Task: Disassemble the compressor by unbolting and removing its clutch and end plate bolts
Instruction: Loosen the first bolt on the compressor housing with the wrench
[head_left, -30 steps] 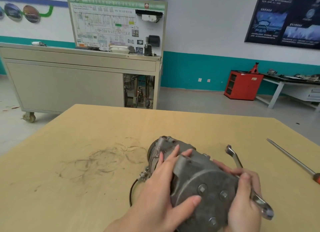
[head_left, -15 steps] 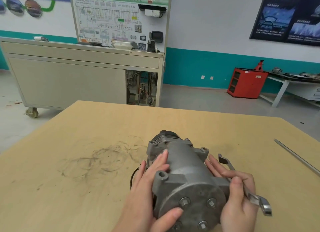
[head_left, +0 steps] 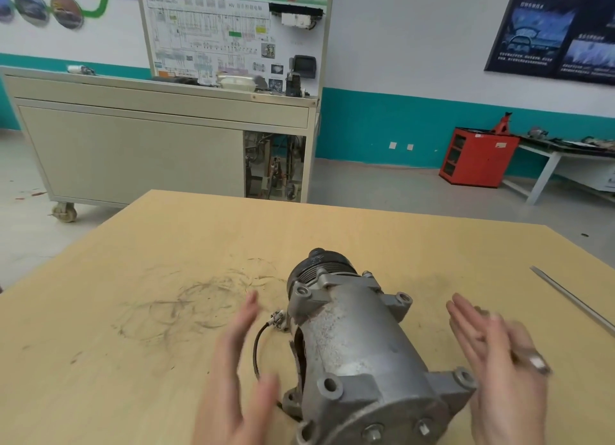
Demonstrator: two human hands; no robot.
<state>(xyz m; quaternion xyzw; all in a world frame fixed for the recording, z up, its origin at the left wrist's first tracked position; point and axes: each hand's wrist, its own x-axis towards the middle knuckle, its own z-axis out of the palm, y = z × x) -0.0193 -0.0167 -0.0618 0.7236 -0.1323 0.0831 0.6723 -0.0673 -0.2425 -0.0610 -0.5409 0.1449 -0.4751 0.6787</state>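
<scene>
We are in a vehicle-training workshop. A metal compressor [head_left: 359,338] lies on our scuffed wooden table [head_left: 149,311]. Behind it we see a wheeled trainer cabinet [head_left: 133,152] carrying a wiring-diagram board [head_left: 213,35], a red tool cabinet [head_left: 479,157], a cluttered bench [head_left: 559,152] and a dark poster [head_left: 559,32] on the teal-banded wall [head_left: 382,128].

A single wide-angle view looks from the person's head, forward and down onto the desk [head_left: 139,361]. It sits close above the compressor [head_left: 359,341], whose near end runs off the bottom edge, with the left hand [head_left: 239,381] and right hand [head_left: 499,368] flanking the compressor; beyond the compressor, floor [head_left: 382,191] and back wall [head_left: 399,45] show.
</scene>
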